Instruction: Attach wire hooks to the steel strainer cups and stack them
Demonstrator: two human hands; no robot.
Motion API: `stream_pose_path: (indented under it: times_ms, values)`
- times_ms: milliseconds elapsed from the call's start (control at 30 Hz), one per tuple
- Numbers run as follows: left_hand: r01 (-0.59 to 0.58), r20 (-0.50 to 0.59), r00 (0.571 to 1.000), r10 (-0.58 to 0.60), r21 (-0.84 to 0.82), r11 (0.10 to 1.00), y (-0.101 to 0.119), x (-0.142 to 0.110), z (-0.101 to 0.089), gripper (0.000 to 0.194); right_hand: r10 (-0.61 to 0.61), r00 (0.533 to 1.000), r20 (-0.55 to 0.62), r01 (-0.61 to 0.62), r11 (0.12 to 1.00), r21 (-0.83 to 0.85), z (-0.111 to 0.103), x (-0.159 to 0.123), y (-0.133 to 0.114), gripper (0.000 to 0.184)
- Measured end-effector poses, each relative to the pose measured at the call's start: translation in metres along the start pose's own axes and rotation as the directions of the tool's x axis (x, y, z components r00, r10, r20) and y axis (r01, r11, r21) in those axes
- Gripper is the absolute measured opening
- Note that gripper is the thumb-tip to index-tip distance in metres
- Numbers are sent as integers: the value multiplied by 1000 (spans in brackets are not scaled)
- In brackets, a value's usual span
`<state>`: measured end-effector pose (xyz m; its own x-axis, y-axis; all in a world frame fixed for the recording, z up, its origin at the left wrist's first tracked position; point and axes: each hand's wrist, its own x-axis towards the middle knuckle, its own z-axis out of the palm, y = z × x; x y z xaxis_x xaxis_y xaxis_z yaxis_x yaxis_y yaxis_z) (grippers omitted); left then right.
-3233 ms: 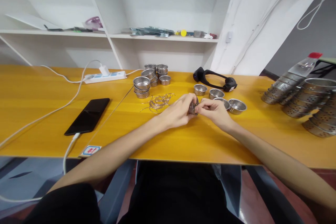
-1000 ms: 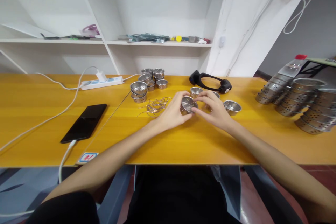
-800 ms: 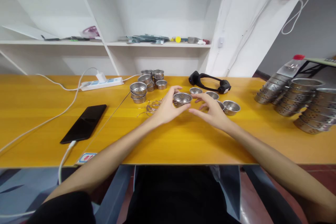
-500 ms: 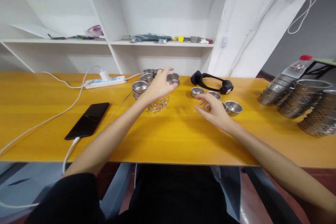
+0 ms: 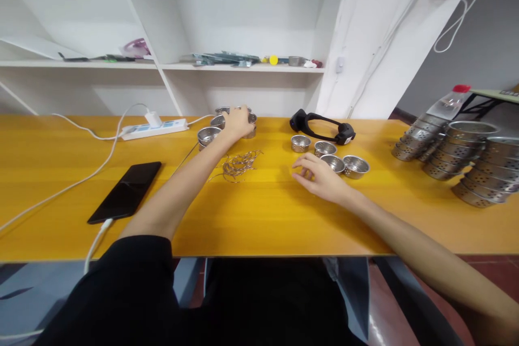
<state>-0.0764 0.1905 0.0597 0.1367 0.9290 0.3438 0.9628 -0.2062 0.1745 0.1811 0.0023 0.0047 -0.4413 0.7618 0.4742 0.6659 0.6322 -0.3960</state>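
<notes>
My left hand [image 5: 238, 122] reaches far across the yellow table [image 5: 263, 211] and closes over a small perforated steel cup [image 5: 252, 132], set down among the stacked cups [image 5: 208, 135] at the back. My right hand [image 5: 320, 176] rests on the table with its fingers loosely apart and nothing in it, just left of a loose cup [image 5: 334, 162]. Three more loose cups [image 5: 300, 143] [image 5: 325, 148] [image 5: 356, 166] sit beside it. A tangle of thin wire rings [image 5: 239, 162] lies between my hands.
A black headband device [image 5: 322, 127] lies behind the loose cups. Left are a black phone [image 5: 125, 192] on a cable and a white power strip [image 5: 154, 128]. Stacks of larger steel strainers [image 5: 458, 157] and a water bottle [image 5: 448, 101] stand right. White shelves [image 5: 243, 67] rise behind.
Both hands held one cup near the table's middle. The right hand let go and settled on the table; the left carried the cup back and left to the stacks.
</notes>
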Motion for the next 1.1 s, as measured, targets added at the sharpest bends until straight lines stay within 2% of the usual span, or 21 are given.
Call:
stream_pose_path:
  times_ms: [267,433,600,700,767,833,900,1000,1100]
  values:
    - [-23,-5,1000,24,18,1000,6,1,20,52,-13,999,30,13,1000,-11,-1,0,0,13]
    - [-22,-16,1000,22,22,1000,6,-1,22,47,-21,1000,12,21,997,-72,-5,1,0,14]
    - [-25,-56,998,28,55,998,10,-9,22,50,-30,999,27,32,996,-88,-4,1,-2,15]
    - [-87,-119,988,97,88,992,19,-23,16,48,-43,999,-7,41,989,-143,-6,2,-4,17]
    - [-176,-129,973,190,109,978,28,-37,8,43,-40,997,-71,24,978,-206,-11,3,-3,19]
    - [-269,-91,956,278,103,958,36,-54,-2,38,-34,989,-143,-6,962,-274,-16,4,0,19]
    - [-292,-11,956,293,67,954,42,-71,-13,36,-27,984,-178,-36,939,-342,-18,6,5,19]
    - [-228,110,968,224,30,973,43,-94,-25,34,27,991,-131,-84,886,-457,-12,10,10,29]
    - [-193,143,972,189,20,981,32,-112,-24,32,119,992,-49,-126,814,-567,6,18,6,47]
